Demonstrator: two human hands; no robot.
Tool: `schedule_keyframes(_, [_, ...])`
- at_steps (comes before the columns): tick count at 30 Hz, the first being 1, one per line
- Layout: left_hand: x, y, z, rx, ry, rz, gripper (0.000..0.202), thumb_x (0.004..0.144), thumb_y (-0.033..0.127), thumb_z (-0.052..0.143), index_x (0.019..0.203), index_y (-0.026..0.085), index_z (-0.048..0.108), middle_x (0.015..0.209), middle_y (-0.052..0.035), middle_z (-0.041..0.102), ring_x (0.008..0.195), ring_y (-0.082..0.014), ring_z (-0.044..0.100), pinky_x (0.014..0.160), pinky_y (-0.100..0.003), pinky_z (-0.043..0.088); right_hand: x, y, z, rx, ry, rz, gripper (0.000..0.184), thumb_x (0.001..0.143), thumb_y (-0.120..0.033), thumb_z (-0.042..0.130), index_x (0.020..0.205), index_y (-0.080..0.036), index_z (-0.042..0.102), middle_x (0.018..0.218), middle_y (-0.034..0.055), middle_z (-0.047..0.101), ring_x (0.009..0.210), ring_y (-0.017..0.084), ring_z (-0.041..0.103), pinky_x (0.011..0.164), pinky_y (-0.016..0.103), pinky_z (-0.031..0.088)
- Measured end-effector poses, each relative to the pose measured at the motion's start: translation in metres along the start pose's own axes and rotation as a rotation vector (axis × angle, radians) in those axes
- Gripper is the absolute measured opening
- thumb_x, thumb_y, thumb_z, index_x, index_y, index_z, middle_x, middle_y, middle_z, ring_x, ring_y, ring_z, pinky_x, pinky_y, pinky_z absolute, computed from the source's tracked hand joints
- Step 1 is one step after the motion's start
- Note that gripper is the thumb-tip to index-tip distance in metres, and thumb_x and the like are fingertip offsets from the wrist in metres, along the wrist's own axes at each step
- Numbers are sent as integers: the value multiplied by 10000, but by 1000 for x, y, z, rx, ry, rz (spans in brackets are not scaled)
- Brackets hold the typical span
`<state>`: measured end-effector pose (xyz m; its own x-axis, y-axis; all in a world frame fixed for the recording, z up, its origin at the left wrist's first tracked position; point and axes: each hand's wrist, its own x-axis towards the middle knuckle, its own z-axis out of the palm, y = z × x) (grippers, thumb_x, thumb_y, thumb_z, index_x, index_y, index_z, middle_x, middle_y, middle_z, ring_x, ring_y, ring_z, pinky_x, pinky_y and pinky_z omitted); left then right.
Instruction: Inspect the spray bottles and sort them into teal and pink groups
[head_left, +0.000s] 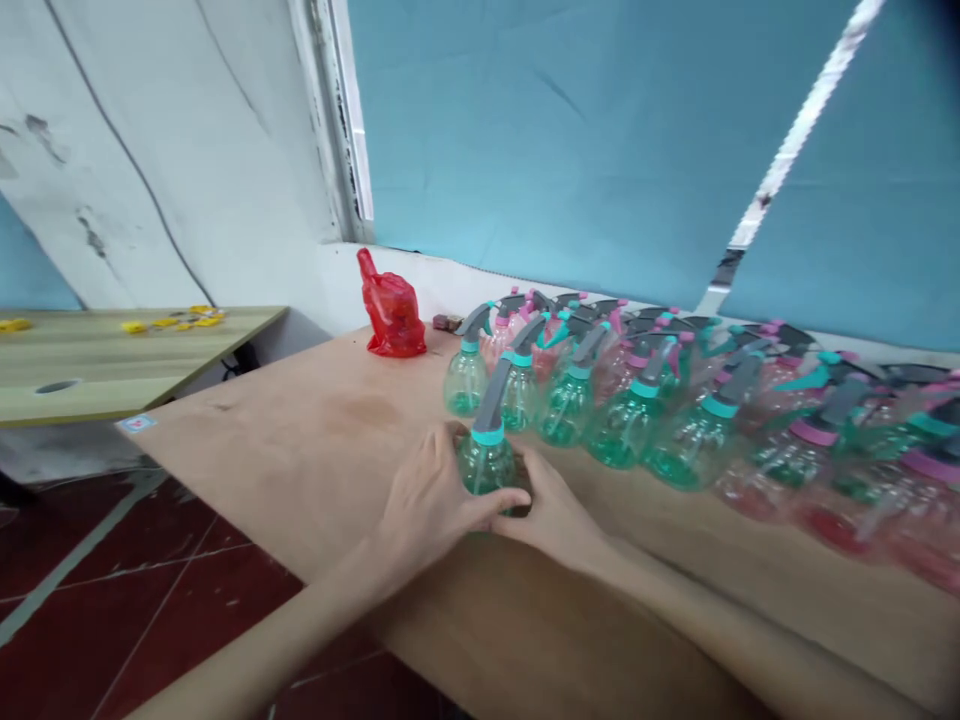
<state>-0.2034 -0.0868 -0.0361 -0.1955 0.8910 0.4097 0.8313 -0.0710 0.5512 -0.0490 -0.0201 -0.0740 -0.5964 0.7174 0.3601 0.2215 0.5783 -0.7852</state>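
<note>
Both my hands are wrapped round a clear green spray bottle (486,462) with a turquoise collar and a grey trigger head. My left hand (429,490) curves round its left side, and my right hand (553,505) round its right side; the thumbs meet across the front. The bottle stands upright at the near side of the board-topped table (300,430). Its base is partly hidden by my thumbs. Just behind it is the row of similar bottles, the closest being a green spray bottle (519,390).
Several green and pink spray bottles (697,440) stand packed along the back and right. A red plastic bag (393,312) sits at the far left corner. Another table (97,365) with yellow pieces (187,320) stands left. A blue covering (600,150) hangs behind.
</note>
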Motion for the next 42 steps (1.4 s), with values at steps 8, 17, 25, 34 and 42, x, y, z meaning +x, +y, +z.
schedule_keyframes(8, [17, 74, 26, -429, -301, 71, 688, 722, 520, 657, 1279, 247, 361, 1316, -111, 480, 1177, -299, 491, 910, -449, 468, -67, 6, -63, -115, 4, 155, 836, 594, -497, 764, 1295, -241, 387, 1229, 113, 538, 1186, 335, 473, 944, 521, 417])
schedule_keyframes(17, [42, 146, 79, -523, -407, 308, 308, 774, 167, 497, 1079, 207, 477, 984, -50, 589, 841, -215, 601, 758, -400, 504, -105, 24, -113, -239, 97, 236, 985, 561, -590, 748, 1371, -248, 303, 1272, 118, 510, 1149, 345, 498, 895, 495, 460])
schedule_keyframes(25, [49, 167, 107, -640, -446, 314, 308, 725, 155, 470, 1018, 234, 523, 1039, -30, 606, 892, -206, 613, 787, -374, 509, -127, 39, -143, -299, 73, 202, 872, 618, -620, 704, 1322, -221, 379, 1261, 129, 528, 1153, 314, 503, 939, 469, 437])
schedule_keyframes(34, [48, 171, 107, -628, -389, 289, 280, 735, 211, 511, 988, 274, 613, 851, 5, 673, 752, -177, 634, 693, -320, 531, -152, 74, -166, -421, -70, 183, 835, 760, -600, 589, 1439, -231, 273, 1498, 108, 278, 1362, 301, 249, 1097, 510, 230])
schedule_keyframes(42, [51, 170, 108, -610, -439, 325, 291, 739, 215, 503, 1002, 310, 583, 925, 16, 676, 807, -200, 646, 721, -344, 534, -150, 73, -165, -442, -108, 173, 786, 757, -613, 581, 1412, -260, 328, 1493, 62, 274, 1379, 289, 195, 1109, 515, 196])
